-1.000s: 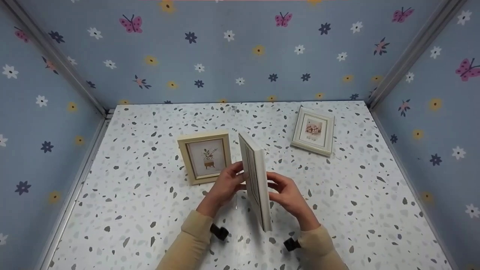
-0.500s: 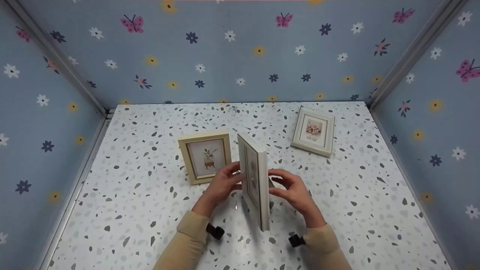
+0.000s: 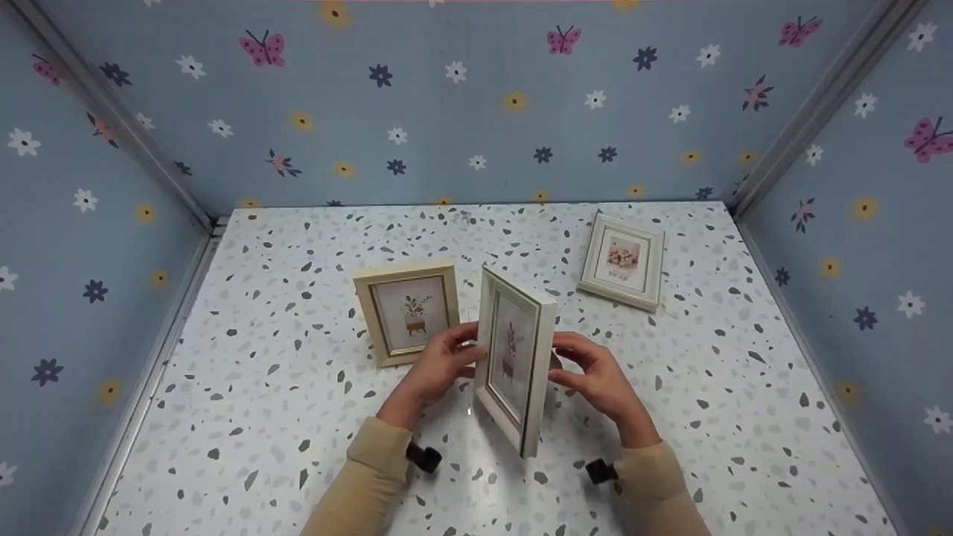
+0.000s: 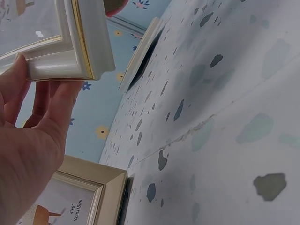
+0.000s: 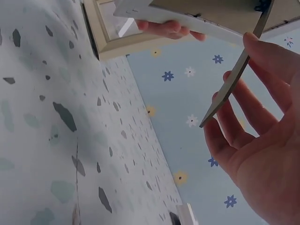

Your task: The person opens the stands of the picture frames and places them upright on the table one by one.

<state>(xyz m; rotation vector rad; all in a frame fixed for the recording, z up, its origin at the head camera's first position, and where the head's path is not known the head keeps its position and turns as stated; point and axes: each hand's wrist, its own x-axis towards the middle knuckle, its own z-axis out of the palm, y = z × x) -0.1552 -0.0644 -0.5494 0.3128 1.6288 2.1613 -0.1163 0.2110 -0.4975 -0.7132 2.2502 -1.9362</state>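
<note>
A white picture frame with a potted-plant print is held upright above the speckled table, turned partly toward the head camera. My left hand grips its left side, thumb on the front and fingers behind, as the left wrist view shows. On the back, my right hand pinches the fold-out stand leg between thumb and fingers. That leg is swung out from the backing board in the right wrist view. Just left of the held frame, a cream picture frame stands upright, its lower right corner hidden behind my left hand.
A smaller white picture frame lies face up at the back right of the speckled table. Blue flowered panels enclose the table at the back and both sides.
The held frame has turned so that more of its front shows. My right hand has moved to the right with the frame's back, and my left hand slightly left. The other frames stay put.
</note>
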